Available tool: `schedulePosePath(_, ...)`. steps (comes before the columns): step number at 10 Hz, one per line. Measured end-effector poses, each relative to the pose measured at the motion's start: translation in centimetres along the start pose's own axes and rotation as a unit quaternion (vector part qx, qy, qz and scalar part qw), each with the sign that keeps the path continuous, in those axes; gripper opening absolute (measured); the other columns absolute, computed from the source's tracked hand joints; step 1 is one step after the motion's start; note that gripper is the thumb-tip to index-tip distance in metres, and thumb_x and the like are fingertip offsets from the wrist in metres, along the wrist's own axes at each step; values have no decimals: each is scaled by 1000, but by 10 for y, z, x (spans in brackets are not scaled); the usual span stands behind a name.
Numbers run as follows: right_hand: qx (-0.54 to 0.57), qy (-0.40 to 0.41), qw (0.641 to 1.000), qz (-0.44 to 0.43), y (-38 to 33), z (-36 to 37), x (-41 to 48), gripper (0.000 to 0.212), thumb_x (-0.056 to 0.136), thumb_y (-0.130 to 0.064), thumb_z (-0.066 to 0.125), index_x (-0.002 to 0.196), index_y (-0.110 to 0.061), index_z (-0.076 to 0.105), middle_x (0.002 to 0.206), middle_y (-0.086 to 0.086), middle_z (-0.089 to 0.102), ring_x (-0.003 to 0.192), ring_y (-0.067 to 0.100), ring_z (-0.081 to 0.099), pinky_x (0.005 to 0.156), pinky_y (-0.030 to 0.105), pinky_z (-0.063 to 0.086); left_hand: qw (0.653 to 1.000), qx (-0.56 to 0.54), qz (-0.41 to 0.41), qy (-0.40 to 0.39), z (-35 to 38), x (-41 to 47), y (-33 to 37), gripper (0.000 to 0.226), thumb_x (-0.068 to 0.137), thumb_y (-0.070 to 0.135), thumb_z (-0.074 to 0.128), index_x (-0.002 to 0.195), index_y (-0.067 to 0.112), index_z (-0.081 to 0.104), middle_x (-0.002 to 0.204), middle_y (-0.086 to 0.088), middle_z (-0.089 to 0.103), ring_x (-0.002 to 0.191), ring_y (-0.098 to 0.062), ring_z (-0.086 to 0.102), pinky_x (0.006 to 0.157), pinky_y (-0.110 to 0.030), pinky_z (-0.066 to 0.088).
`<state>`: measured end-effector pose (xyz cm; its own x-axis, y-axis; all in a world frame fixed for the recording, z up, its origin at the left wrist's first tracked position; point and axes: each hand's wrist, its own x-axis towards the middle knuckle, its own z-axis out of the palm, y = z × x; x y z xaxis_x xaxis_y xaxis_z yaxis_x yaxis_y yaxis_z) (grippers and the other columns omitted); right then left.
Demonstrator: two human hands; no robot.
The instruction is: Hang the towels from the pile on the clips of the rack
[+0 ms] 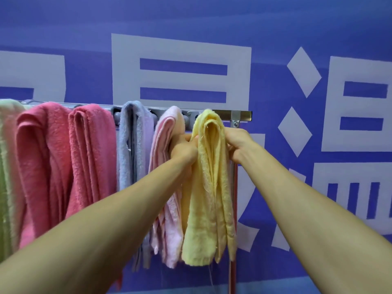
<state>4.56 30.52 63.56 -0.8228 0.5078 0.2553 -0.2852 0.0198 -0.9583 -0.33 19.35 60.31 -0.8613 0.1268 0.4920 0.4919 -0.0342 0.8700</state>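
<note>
A yellow towel [209,187] hangs folded from the right end of the metal rack bar [237,115]. My left hand [183,150] grips its left edge just under the bar. My right hand [238,145] grips its right edge at the same height. The clip behind the yellow towel's top is hidden. To its left hang a pale pink towel [167,166], a grey-lilac towel [132,145], two deep pink towels [92,155] [42,166], and a green-white towel [6,166]. The pile is out of view.
A blue wall with large white shapes [180,79] stands close behind the rack. The rack's upright post [233,209] runs down at the right end, behind the yellow towel. Grey clip knobs [186,118] show between towels on the bar.
</note>
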Motion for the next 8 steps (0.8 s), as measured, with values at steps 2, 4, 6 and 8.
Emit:
schedulePosePath(2, -8, 15, 1000, -23, 18, -5, -7, 6, 85, -17, 69, 80, -16, 73, 72, 2, 68, 71, 19, 63, 63, 32, 54, 1000, 14, 16, -4, 3, -9, 1, 27, 95, 30, 55, 85, 9, 68, 67, -1, 63, 55, -9, 54, 46, -14, 40)
schedulePosePath(4, -27, 9, 999, -46, 17, -11, -24, 18, 87, -12, 66, 103, -8, 72, 82, 4, 71, 68, 13, 64, 62, 25, 54, 995, 44, 77, -49, -9, -26, -2, 17, 92, 16, 60, 86, 6, 72, 79, -11, 72, 64, -12, 61, 57, -24, 51)
schedulePosePath(6, -124, 56, 988, -78, 18, -13, -45, 17, 87, -7, 65, 103, -8, 72, 90, 7, 71, 76, 15, 67, 69, 28, 59, 988, -13, 96, -120, -40, -63, 5, 31, 95, 4, 51, 124, 14, 59, 108, 4, 66, 101, -9, 63, 67, -5, 48)
schedulePosePath(8, -212, 81, 968, -108, 21, -14, -84, 18, 85, -10, 69, 103, -11, 72, 96, 3, 70, 86, 16, 65, 78, 30, 56, 984, -2, 109, -138, -87, -86, 14, 47, 90, 3, 60, 135, 14, 51, 118, -7, 63, 103, -14, 61, 88, -21, 52)
